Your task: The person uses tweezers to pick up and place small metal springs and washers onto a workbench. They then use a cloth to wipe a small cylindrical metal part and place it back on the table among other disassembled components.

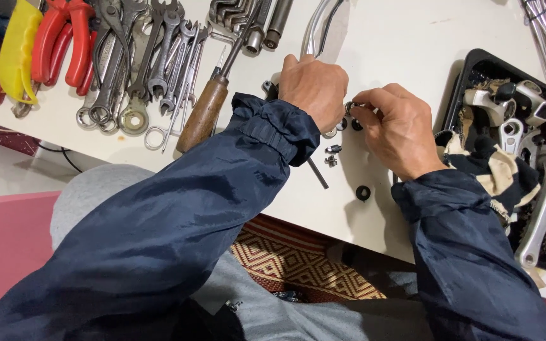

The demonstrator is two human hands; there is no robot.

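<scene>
Right hand (399,126) pinches small dark ring (351,108); left hand (314,88) grip clasps metal part (272,87).

We're looking down on a white flat-topped work table (406,44). Along its far left edge lies a yellow plastic-handled tool (17,53), just beside red-handled pliers (64,38). Next to those sits a fanned row of grey steel spanners (143,60), then a brown wooden-handled screwdriver (205,113) lying at an angle. Further back we see a set of steel socket bits (248,22) and a curved chrome lever (317,28). Mid-table: small black round washers (363,192), tiny steel nuts (332,155), a thin dark hex key (317,173). On the right edge, a black plastic tray (469,66) holds bicycle parts and a rag.
</scene>
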